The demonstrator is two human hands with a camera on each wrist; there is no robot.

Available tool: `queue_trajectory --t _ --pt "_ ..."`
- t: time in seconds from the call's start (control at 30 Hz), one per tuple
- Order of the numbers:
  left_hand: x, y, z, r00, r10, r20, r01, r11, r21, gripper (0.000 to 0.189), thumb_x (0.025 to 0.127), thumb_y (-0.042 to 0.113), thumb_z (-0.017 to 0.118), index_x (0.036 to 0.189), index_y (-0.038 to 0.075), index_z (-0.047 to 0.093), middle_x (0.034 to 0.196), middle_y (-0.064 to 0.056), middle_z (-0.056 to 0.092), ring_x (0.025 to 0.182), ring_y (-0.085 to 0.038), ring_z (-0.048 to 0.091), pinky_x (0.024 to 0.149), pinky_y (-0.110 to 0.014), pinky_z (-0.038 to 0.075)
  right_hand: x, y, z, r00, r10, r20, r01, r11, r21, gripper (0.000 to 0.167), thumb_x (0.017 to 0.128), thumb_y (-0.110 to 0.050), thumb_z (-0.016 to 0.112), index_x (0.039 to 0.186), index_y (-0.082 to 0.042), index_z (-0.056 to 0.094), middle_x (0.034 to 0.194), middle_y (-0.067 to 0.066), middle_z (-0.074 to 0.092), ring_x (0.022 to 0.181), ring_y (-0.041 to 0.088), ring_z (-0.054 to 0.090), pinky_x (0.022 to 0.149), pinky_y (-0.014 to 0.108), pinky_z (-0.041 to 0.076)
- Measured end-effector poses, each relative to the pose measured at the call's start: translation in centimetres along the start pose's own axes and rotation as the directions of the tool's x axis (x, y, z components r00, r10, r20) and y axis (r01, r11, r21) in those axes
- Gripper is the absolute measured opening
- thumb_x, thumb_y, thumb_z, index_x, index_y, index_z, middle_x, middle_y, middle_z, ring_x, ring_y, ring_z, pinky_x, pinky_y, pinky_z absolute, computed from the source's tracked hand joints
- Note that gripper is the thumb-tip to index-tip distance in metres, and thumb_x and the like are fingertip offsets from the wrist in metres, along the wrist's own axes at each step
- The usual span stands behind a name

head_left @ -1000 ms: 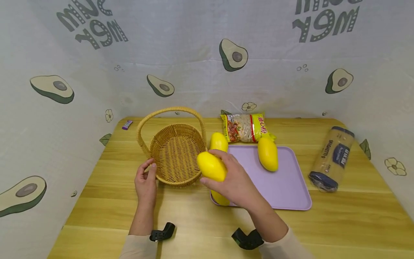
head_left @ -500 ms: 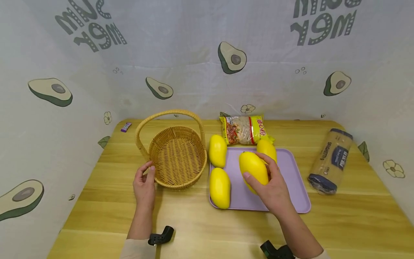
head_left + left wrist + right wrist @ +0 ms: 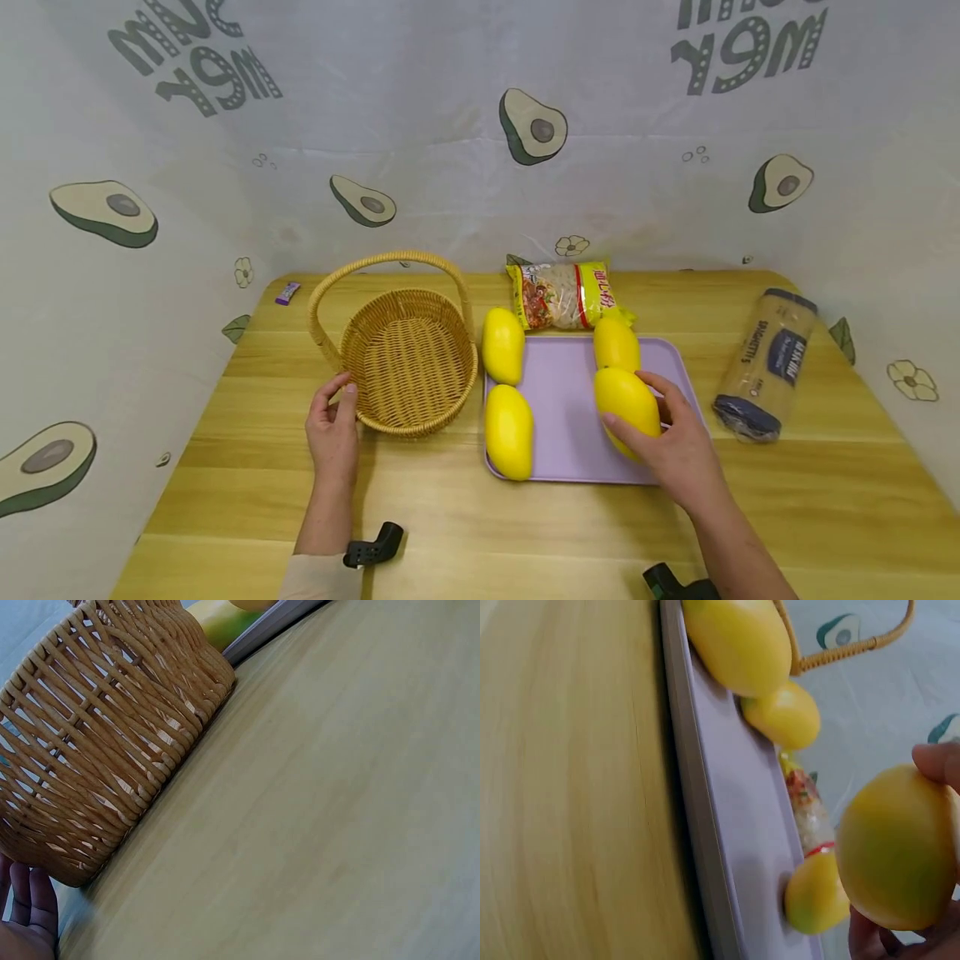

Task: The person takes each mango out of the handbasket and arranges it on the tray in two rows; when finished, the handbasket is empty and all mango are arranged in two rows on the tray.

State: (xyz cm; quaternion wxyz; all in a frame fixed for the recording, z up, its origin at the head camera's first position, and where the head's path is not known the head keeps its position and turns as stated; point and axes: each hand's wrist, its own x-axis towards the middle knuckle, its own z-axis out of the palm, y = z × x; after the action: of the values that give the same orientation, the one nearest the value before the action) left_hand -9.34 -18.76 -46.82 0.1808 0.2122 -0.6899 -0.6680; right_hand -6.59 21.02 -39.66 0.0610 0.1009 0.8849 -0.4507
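My right hand [image 3: 682,454] grips a yellow mango [image 3: 627,408] over the right part of the lilac tray [image 3: 562,408]. In the right wrist view that held mango [image 3: 897,847] appears raised above the tray, fingers and thumb round its sides. Three other mangoes lie on the tray: one at the far left [image 3: 503,345], one at the near left [image 3: 509,432] and one at the far right [image 3: 617,343]. My left hand [image 3: 332,433] rests at the left side of the wicker basket [image 3: 411,367], its relaxed fingers [image 3: 43,900] touching the weave. Inside the basket only its woven bottom shows.
Behind the tray lies a clear and yellow food packet [image 3: 562,296]. A spaghetti pack [image 3: 767,365] lies to the tray's right. A small purple wrapped item [image 3: 287,292] is at the table's back left. The basket's tall handle [image 3: 393,257] arches over it.
My right hand has carried the mango from beside the basket rightward over the tray and lowered it toward the tray's right side. My left hand stays by the basket.
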Motion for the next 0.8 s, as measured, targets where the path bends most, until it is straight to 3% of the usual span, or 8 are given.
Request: queue_trajectory --t 0.2,0.33,0.57,0.8 --pt "0.0 0.1 0.0 1.0 0.002 0.002 -0.002 1.0 -0.006 0.034 0.102 0.026 0.063 0.131 0.008 0.065 0.093 0.006 0.052 0.066 -0.006 0.043 0.054 -0.021 0.036 0.4 0.9 -1.0 0.996 0.024 0.091 -0.017 0.997 -0.078 0.092 0.091 -0.054 0.073 0.159 -0.011 0.03 0.146 0.026 0.046 0.117 0.038 0.054 0.08 0.031 0.049" --pt "0.1 0.0 0.0 1.0 0.0 0.011 0.0 1.0 -0.016 0.034 0.102 0.026 0.063 0.131 0.008 0.065 0.091 0.007 0.052 0.065 -0.006 0.042 0.053 -0.021 0.035 0.8 1.6 -1.6 0.99 0.054 0.131 -0.036 0.991 -0.132 0.092 0.091 -0.061 0.068 0.159 -0.01 0.03 0.14 0.026 0.051 0.115 0.036 0.056 0.08 0.033 0.051" --pt "0.0 0.1 0.2 1.0 -0.004 0.009 0.004 1.0 -0.006 0.034 0.102 0.027 0.063 0.131 0.009 0.065 0.093 0.006 0.052 0.067 -0.006 0.043 0.054 -0.02 0.036 1.2 2.4 -2.0 0.983 0.053 0.176 -0.023 0.986 -0.168 0.085 0.095 -0.058 0.064 0.158 -0.011 0.032 0.133 0.028 0.056 0.107 0.032 0.059 0.077 0.032 0.05" --pt "0.1 -0.2 0.0 1.0 0.007 -0.005 -0.007 1.0 -0.013 0.033 0.102 0.026 0.064 0.13 0.008 0.065 0.085 0.009 0.052 0.064 -0.005 0.042 0.054 -0.02 0.036 1.4 2.5 -2.0 0.979 0.021 0.205 0.022 0.979 -0.203 0.077 0.098 -0.054 0.062 0.157 -0.012 0.035 0.135 0.03 0.054 0.112 0.036 0.059 0.082 0.041 0.052"
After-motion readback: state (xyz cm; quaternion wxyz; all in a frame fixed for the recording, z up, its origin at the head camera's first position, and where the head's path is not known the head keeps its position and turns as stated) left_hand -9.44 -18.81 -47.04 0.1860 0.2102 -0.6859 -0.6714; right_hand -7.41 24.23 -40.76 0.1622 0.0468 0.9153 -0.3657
